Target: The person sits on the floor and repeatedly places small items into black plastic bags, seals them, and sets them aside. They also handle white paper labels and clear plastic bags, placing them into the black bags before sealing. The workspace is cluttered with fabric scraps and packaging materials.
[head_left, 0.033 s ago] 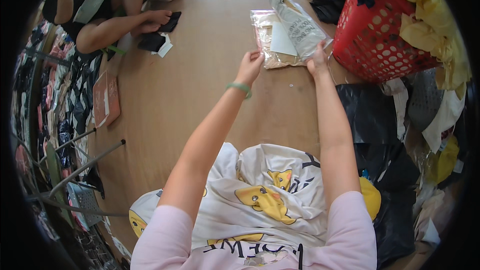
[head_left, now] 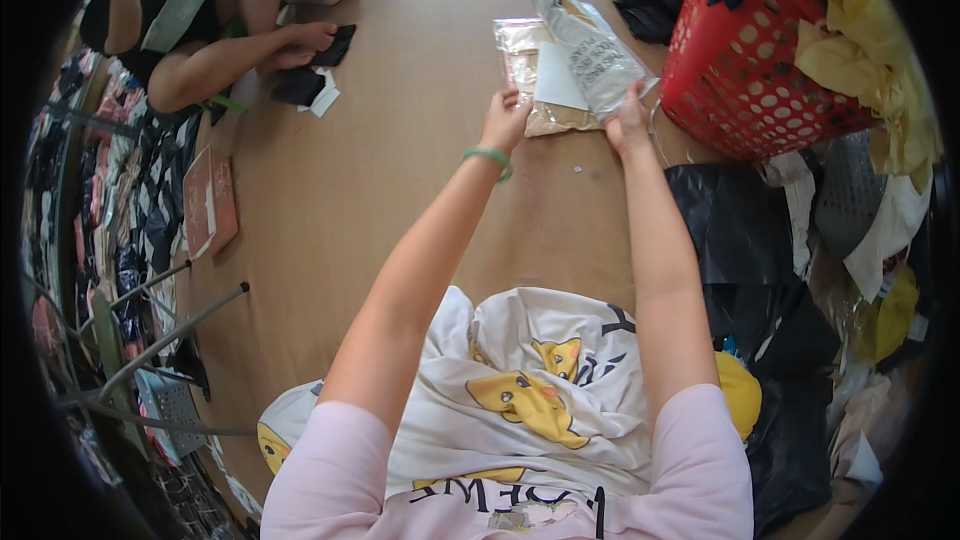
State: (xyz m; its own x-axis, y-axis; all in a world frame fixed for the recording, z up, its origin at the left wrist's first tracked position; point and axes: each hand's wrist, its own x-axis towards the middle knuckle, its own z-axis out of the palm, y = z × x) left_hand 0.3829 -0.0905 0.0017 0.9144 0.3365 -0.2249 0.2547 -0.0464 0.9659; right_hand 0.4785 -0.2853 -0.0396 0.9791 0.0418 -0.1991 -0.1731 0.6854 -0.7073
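Note:
Ahead of me on the floor, a clear plastic bag (head_left: 565, 123) holds something beige and pinkish. A white card (head_left: 559, 80) lies over its middle. Partly covering it is a second see-through packet (head_left: 597, 52) with grey-white contents and dark print, tilted toward the upper left. My right hand (head_left: 627, 124) is closed on this packet's lower right corner, thumb on top. At the left edge of the beige bag, my left hand (head_left: 507, 120) has its fingers bent together in a pinch on the plastic. A green bangle (head_left: 490, 158) circles the left wrist.
A red perforated basket (head_left: 735, 70) heaped with yellow cloth (head_left: 850, 50) stands close on the right, above black plastic sheeting (head_left: 730, 220). At upper left, another person's hand (head_left: 315, 37) is near dark folded items (head_left: 300, 87). Metal legs (head_left: 180, 335) jut in at left.
My left hand has moved slightly up and right, onto the beige bag's left edge. The right hand keeps its hold on the grey-white packet. The whole view has shifted a little.

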